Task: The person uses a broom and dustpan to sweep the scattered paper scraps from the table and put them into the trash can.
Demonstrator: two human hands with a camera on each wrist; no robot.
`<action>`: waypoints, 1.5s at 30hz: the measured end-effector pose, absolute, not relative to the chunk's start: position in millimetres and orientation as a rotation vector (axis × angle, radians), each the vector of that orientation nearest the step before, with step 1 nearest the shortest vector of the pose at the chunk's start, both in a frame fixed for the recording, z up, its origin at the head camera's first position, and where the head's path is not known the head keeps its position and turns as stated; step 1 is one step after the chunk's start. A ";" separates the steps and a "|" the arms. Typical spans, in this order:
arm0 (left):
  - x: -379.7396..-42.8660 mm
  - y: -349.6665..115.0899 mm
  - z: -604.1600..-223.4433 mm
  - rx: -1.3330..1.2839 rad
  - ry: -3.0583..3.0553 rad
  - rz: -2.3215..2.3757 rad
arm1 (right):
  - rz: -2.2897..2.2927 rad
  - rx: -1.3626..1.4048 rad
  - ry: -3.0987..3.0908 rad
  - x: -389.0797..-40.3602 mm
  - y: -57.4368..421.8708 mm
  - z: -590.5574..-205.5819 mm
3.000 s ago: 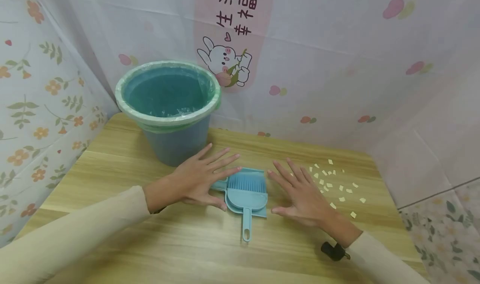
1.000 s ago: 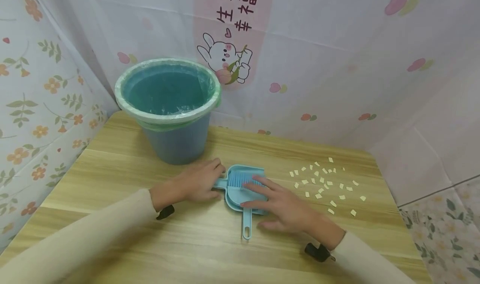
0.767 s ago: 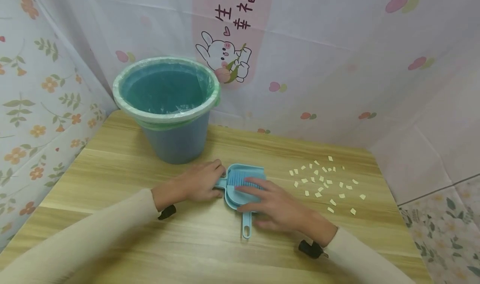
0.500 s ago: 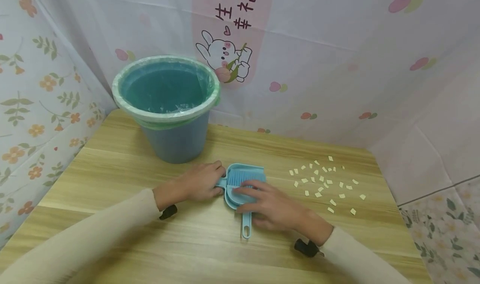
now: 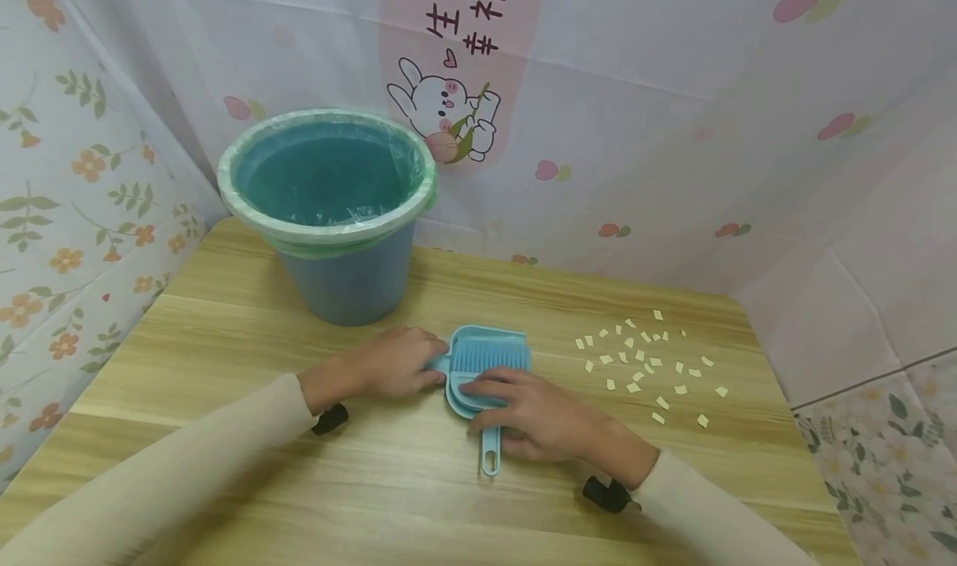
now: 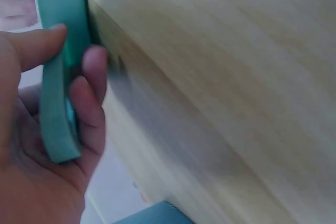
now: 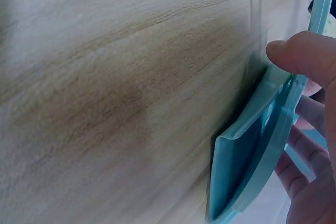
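A light blue dustpan (image 5: 486,331) lies on the table with a matching brush (image 5: 489,355) nested in it, bristles towards the back. My left hand (image 5: 396,362) grips the dustpan's handle (image 6: 60,124), its thumb on one side and fingers curled round the other. From the right, my right hand (image 5: 542,416) holds the brush near the base of its handle (image 5: 490,458), its fingers across the brush's back. The right wrist view has the thumb beside the brush handle (image 7: 320,6) and the fingers on the other side, partly hidden.
A blue bucket (image 5: 347,287) with a clear green-rimmed liner stands at the table's back left. Several small pale yellow paper bits (image 5: 655,362) lie scattered on the right. A patterned cloth (image 5: 643,134) hangs behind the wooden table (image 5: 359,499).
Both hands, spread above the table three seconds ago, have come down: the left onto the dustpan handle, the right leftward onto the brush, its fingers curling closer. Dustpan and brush stay in place.
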State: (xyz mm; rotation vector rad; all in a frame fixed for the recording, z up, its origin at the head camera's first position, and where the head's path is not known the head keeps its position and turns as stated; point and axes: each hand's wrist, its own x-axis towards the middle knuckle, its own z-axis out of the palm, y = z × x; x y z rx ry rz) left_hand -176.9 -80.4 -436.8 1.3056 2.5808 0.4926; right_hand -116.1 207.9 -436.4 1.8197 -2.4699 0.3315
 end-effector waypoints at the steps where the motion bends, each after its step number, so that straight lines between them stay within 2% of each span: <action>1: -178.0 -81.4 -437.7 1.322 2.570 0.522 | 0.327 1.820 -2.480 -115.9 207.9 -436.0; 19: -195.8 -88.1 -454.1 1.545 2.442 0.747 | 0.304 1.811 -2.465 -114.7 207.0 -422.3; 32: -191.1 -83.3 -434.7 1.460 2.475 0.588 | 0.319 1.713 -2.318 -125.3 227.9 -380.2; 45: -189.4 -82.6 -428.3 1.438 2.498 0.480 | 0.523 1.318 -2.512 -131.9 269.1 -336.9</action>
